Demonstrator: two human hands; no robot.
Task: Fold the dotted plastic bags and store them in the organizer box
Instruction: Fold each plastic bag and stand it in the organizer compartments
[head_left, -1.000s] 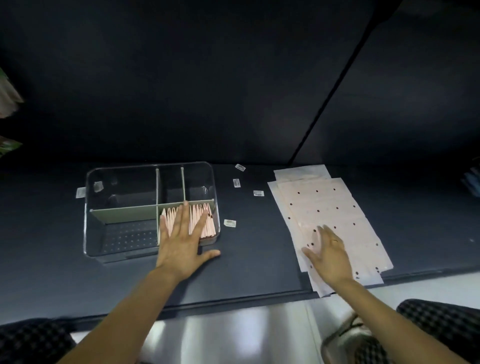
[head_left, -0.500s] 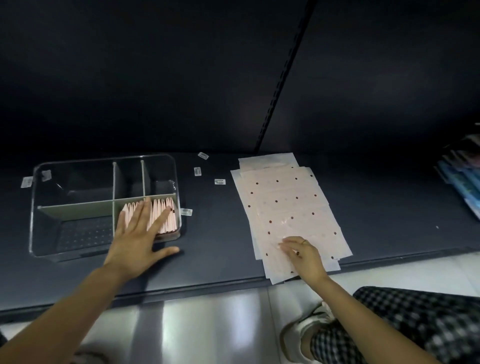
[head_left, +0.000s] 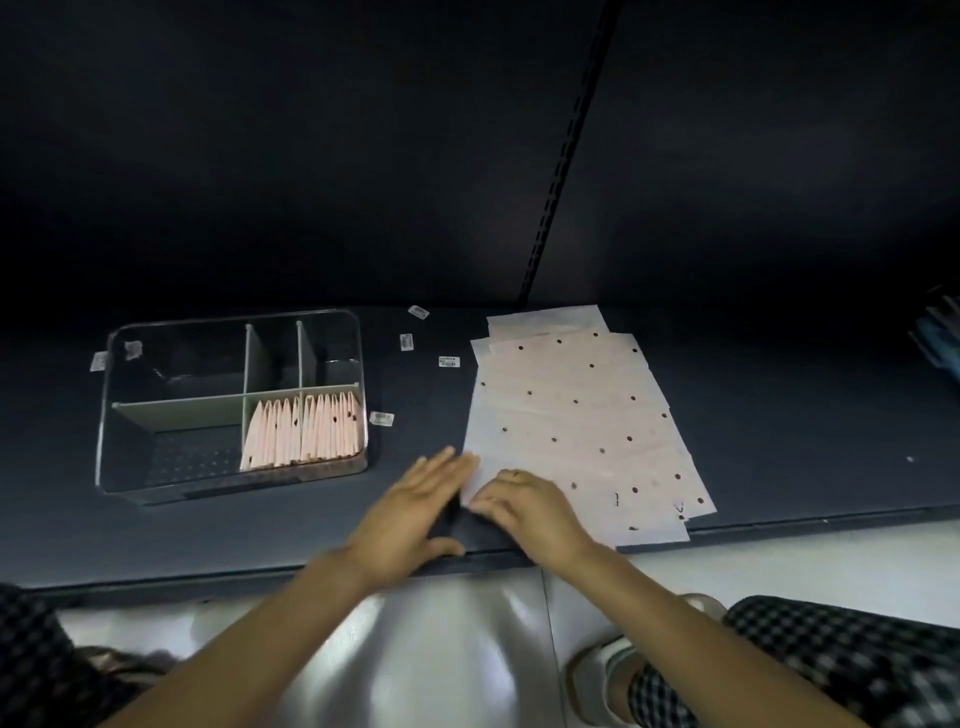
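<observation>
1. The stack of flat dotted plastic bags (head_left: 582, 415) lies on the dark shelf (head_left: 805, 415), to the right of the organizer box (head_left: 234, 405) and apart from it.
2. The organizer box is clear, with pale dividers. Its front right compartment holds a row of folded bags (head_left: 304, 436) standing on edge.
3. The right hand (head_left: 530, 512) rests on the near left corner of the stack. Its fingers are curled at the edge of the top sheet; motion blur hides whether they pinch it, so the grip cannot be told.
4. The left hand (head_left: 410, 519) lies just beside the right, fingers straight and together, their tips at the left edge of the stack. It holds nothing.
5. Several small white labels (head_left: 449, 362) lie on the shelf between the box and the stack.
6. Checked trouser legs (head_left: 852, 670) appear at the lower edge.
</observation>
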